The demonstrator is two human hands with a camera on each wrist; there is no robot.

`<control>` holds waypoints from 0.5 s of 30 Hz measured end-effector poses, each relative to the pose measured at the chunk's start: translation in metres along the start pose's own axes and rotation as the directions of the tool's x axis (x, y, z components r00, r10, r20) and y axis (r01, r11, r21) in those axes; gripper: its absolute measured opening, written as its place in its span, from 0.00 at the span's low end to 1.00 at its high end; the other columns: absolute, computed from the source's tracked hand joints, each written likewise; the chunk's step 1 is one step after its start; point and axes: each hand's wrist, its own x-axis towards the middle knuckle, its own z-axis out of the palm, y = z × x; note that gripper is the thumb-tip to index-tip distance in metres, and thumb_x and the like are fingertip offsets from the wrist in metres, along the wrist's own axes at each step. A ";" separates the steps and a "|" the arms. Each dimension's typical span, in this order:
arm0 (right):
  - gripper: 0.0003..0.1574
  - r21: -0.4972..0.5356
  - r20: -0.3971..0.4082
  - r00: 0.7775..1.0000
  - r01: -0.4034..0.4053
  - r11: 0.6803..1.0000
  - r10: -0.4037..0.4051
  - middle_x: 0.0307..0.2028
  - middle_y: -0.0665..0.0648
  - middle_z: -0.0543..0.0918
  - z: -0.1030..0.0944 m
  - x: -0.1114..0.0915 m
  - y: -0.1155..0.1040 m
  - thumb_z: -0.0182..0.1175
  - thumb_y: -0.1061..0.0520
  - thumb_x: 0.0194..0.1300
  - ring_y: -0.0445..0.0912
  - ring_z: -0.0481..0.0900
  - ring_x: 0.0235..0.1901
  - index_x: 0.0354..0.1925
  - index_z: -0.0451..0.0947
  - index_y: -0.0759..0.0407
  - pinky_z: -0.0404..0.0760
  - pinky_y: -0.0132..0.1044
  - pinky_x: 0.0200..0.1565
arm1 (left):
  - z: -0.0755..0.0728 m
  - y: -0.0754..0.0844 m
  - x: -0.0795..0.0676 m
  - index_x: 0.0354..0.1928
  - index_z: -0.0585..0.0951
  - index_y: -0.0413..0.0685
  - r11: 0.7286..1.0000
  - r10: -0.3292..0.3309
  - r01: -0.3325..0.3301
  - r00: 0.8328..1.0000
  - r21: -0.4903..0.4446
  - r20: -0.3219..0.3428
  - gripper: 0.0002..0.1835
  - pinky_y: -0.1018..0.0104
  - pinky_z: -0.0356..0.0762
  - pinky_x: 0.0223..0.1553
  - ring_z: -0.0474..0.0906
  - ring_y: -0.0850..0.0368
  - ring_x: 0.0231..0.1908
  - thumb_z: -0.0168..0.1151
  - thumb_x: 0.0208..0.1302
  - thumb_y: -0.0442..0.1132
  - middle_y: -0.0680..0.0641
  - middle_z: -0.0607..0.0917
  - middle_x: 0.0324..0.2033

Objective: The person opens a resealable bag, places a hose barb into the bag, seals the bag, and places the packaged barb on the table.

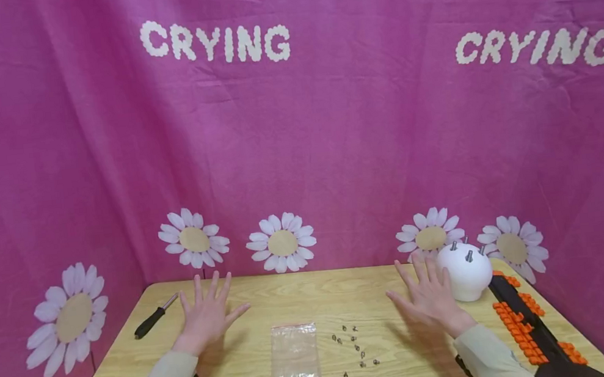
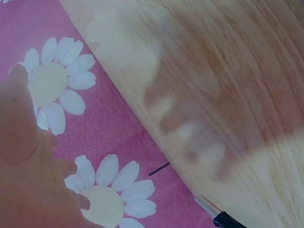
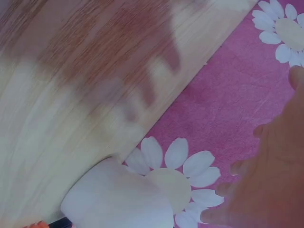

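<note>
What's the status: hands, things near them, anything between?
Left hand and right hand: fingers spread, holding nothing. Screwdriver near left; white dome near right. Clear bag, small metal pieces between.

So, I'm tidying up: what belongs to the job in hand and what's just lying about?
Likely the job's:
black-handled screwdriver, by the left hand
white bolted dome, by the right hand
clear zip bag, small metal pieces, in the middle

Probably lying about:
black strip with orange pieces, farther right

On the bench (image 1: 313, 295), left to right: screwdriver (image 1: 152, 321), bag (image 1: 295, 361), 10 small parts (image 1: 357, 348), rounded object (image 1: 466, 279) with 4 bolts (image 1: 469, 256) on top, bar (image 1: 518, 307) between clips (image 1: 516, 329).
</note>
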 end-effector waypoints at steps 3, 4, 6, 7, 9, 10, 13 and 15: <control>0.48 0.006 -0.001 1.000 0.020 1.000 -0.020 0.75 0.74 0.49 0.004 0.001 0.000 0.49 0.30 0.68 0.75 0.45 0.73 0.74 0.59 0.56 0.47 0.77 0.66 | -0.001 0.000 -0.003 0.77 0.55 0.48 1.000 0.000 0.000 1.000 -0.010 0.000 0.47 0.17 0.32 0.63 0.35 0.22 0.74 0.53 0.66 0.68 0.34 0.52 0.77; 0.48 0.008 0.003 1.000 0.025 1.000 -0.025 0.75 0.74 0.49 0.005 0.002 0.001 0.49 0.29 0.69 0.75 0.46 0.73 0.74 0.58 0.56 0.46 0.76 0.66 | -0.001 0.000 -0.004 0.77 0.55 0.48 1.000 0.000 0.000 1.000 -0.012 -0.001 0.47 0.17 0.32 0.63 0.36 0.22 0.74 0.53 0.66 0.67 0.34 0.51 0.77; 0.49 0.007 0.006 0.999 0.034 0.999 -0.034 0.75 0.74 0.50 0.006 0.003 0.001 0.48 0.29 0.69 0.75 0.47 0.73 0.75 0.57 0.56 0.47 0.77 0.66 | -0.001 0.000 -0.005 0.77 0.54 0.49 1.000 0.003 -0.003 1.000 -0.023 0.003 0.47 0.17 0.33 0.63 0.36 0.23 0.74 0.54 0.66 0.67 0.34 0.50 0.77; 0.49 0.006 0.013 0.999 0.036 0.999 -0.036 0.75 0.73 0.50 0.007 0.003 0.001 0.48 0.29 0.69 0.75 0.48 0.73 0.75 0.56 0.55 0.47 0.76 0.66 | 0.000 0.001 -0.006 0.78 0.53 0.48 1.000 0.008 -0.008 1.000 -0.026 0.003 0.47 0.17 0.33 0.63 0.36 0.23 0.74 0.54 0.66 0.67 0.33 0.49 0.77; 0.48 0.024 0.016 0.999 0.045 0.999 -0.045 0.75 0.73 0.52 0.006 0.003 0.000 0.49 0.30 0.69 0.74 0.50 0.72 0.75 0.56 0.55 0.48 0.76 0.66 | 0.001 0.002 -0.008 0.77 0.54 0.48 0.999 0.018 -0.018 1.000 -0.028 0.002 0.47 0.18 0.35 0.64 0.38 0.23 0.74 0.54 0.66 0.66 0.33 0.49 0.77; 0.48 0.032 0.014 0.998 0.053 0.998 -0.054 0.75 0.72 0.53 0.006 0.003 -0.001 0.50 0.32 0.70 0.73 0.51 0.72 0.75 0.56 0.56 0.50 0.76 0.66 | 0.002 0.003 -0.010 0.77 0.54 0.48 0.999 0.022 -0.022 1.000 -0.031 0.000 0.47 0.18 0.36 0.64 0.39 0.23 0.74 0.55 0.66 0.66 0.33 0.50 0.77; 0.46 0.056 0.021 0.996 0.081 0.995 -0.082 0.74 0.72 0.55 0.004 0.003 -0.003 0.52 0.35 0.71 0.72 0.54 0.72 0.75 0.56 0.58 0.54 0.73 0.67 | 0.007 0.005 -0.014 0.76 0.57 0.45 0.998 0.039 -0.039 0.999 -0.041 -0.006 0.46 0.19 0.39 0.65 0.43 0.23 0.73 0.56 0.66 0.64 0.31 0.52 0.76; 0.45 0.065 0.019 0.995 0.101 0.993 -0.102 0.74 0.72 0.58 0.004 0.002 -0.005 0.53 0.37 0.71 0.71 0.57 0.71 0.74 0.57 0.60 0.57 0.70 0.67 | 0.010 0.007 -0.017 0.76 0.58 0.44 0.998 0.047 -0.047 0.999 -0.051 0.004 0.45 0.20 0.40 0.66 0.45 0.23 0.74 0.56 0.66 0.64 0.30 0.54 0.75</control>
